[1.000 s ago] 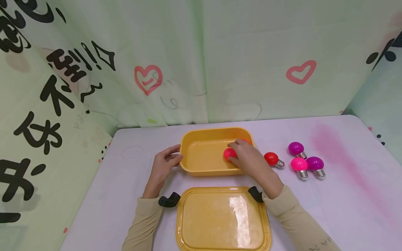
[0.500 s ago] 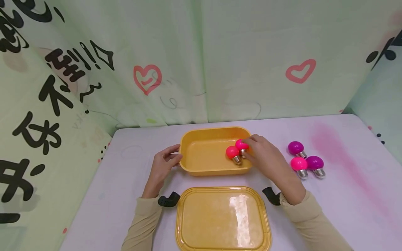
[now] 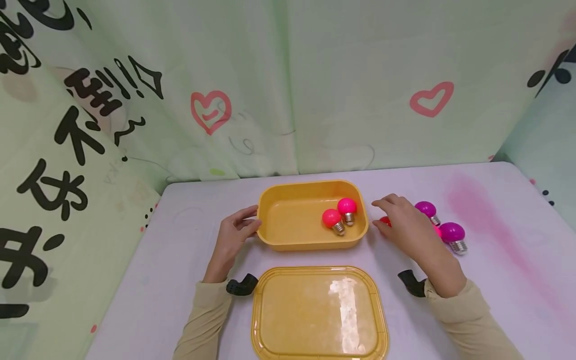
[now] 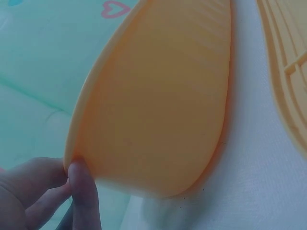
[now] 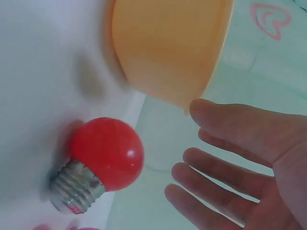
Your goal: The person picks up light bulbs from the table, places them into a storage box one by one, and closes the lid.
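My left hand [image 3: 232, 240] is at the left end of a yellow plastic box [image 3: 292, 246]. Its thumb and fingertips touch the outside of the box near the rim, seen closely in the left wrist view. Two pink-red light bulbs [image 3: 332, 218] lie in the right part of the box. To the right of the box, my right hand [image 3: 407, 227] hovers with fingers spread and nothing between them. Just below those fingers lies a red light bulb [image 5: 109, 153] with a silver screw base, mostly hidden by the hand in the head view.
A yellow lid [image 3: 306, 310] lies flat in front of the box. Two purple bulbs [image 3: 451, 232] and a pink bulb, largely hidden behind the right hand, lie farther right. Fabric with hearts and writing [image 3: 351, 100] hangs behind the table.
My right hand has let go of a pink bulb inside the box and moved right, out over the red bulb on the table. The left hand stays at the box's left end.
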`<state>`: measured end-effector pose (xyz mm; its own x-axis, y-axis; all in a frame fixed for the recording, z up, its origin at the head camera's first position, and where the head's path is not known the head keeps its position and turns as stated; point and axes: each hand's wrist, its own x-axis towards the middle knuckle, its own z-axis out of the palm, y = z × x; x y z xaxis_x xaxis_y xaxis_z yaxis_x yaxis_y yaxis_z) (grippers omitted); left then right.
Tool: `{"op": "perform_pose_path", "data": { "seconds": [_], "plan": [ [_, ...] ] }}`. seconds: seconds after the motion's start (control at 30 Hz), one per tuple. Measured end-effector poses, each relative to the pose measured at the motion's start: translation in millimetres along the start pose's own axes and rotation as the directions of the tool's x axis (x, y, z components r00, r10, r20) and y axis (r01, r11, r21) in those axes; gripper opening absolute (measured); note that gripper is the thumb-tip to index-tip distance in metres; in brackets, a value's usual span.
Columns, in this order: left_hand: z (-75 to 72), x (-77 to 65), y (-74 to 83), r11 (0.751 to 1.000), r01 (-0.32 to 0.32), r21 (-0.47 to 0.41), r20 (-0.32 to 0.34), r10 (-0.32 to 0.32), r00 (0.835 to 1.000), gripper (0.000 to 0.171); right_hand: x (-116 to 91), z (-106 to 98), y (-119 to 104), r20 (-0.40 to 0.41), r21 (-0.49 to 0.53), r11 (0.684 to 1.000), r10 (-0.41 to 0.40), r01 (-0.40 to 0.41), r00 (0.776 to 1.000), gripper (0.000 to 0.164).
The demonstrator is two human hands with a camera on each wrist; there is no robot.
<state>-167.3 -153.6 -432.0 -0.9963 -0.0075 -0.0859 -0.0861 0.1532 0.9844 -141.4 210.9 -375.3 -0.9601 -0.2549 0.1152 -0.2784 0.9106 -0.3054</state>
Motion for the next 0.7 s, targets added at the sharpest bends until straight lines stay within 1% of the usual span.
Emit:
{"op": "perform_pose_path", "data": {
  "seconds": [0.17, 0.33, 0.5, 0.7],
  "plan": [
    [0.2, -0.3, -1.1, 1.000, -0.007, 0.001, 0.006, 0.007, 1.000, 0.043, -4, 2, 8, 0.053, -0.014, 0.999, 0.031, -0.030, 0.998, 0.045],
    [-0.2, -0.3, -1.2, 1.000, -0.011, -0.007, 0.009, 0.011, 1.000, 0.042, -6, 7, 15, 0.076, -0.021, 0.999, 0.027, -0.025, 0.997, 0.045],
    [-0.8, 0.4, -1.5, 1.000, -0.007, -0.012, 0.013, 0.007, 1.000, 0.042, -6, 11, 20, 0.085, -0.028, 1.000, 0.009, -0.007, 0.996, 0.043],
    [-0.9, 0.8, -2.0, 1.000, -0.010, -0.023, 0.022, 0.011, 1.000, 0.043, -5, 14, 23, 0.065, -0.025, 1.000, -0.006, 0.007, 0.998, 0.041]
  ]
}}
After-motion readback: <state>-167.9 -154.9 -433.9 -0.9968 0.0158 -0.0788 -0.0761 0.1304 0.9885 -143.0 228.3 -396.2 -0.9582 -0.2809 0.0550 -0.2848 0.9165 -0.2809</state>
